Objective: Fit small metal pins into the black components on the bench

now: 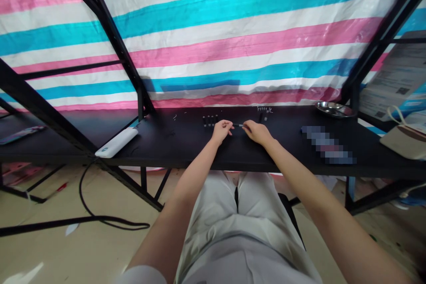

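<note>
Both my hands rest on a black table (186, 142), close together near its middle. My left hand (222, 129) is closed in a pinch on one end of a thin dark rod-like part (238, 125). My right hand (255, 132) is closed on its other end. A row of small dark upright pieces (209, 120) stands just behind my left hand. A few small pale metal bits (264, 109) lie behind my right hand.
A white power bank (117, 142) with a black cable lies at the table's left. A steel dish (334, 108) sits at the back right, a beige bag (404, 140) at the far right. Black frame posts (109, 35) rise against a striped tarp.
</note>
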Available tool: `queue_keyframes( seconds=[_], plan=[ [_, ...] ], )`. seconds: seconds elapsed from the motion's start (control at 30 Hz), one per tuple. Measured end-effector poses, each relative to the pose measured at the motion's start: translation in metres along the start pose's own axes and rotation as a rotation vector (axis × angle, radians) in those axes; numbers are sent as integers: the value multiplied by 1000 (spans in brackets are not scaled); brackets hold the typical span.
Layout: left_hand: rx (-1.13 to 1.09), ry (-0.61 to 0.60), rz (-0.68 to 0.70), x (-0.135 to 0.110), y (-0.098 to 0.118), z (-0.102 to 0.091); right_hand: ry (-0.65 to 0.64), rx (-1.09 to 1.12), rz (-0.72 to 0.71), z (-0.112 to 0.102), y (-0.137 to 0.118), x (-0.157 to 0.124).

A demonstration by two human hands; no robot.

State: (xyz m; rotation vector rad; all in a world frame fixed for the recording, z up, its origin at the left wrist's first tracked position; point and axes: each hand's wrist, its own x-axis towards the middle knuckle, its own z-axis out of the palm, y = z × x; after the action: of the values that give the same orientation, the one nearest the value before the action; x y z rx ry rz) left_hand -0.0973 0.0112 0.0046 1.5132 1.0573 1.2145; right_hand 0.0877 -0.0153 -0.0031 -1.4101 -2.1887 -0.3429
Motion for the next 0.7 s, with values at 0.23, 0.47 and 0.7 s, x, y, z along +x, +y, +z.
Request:
queue_keyframes(
  seconds=[0.23,0.47,0.7],
  plan=[
    [50,121,39,5,-6,-1,-91,-91,78,-6,-2,1],
    [158,-51,152,3,-8,1,-5,7,-30,-3,-2,0],
    [217,-205,195,-2,-6,4,-109,66,-80,-1,-4,2]
  ],
)
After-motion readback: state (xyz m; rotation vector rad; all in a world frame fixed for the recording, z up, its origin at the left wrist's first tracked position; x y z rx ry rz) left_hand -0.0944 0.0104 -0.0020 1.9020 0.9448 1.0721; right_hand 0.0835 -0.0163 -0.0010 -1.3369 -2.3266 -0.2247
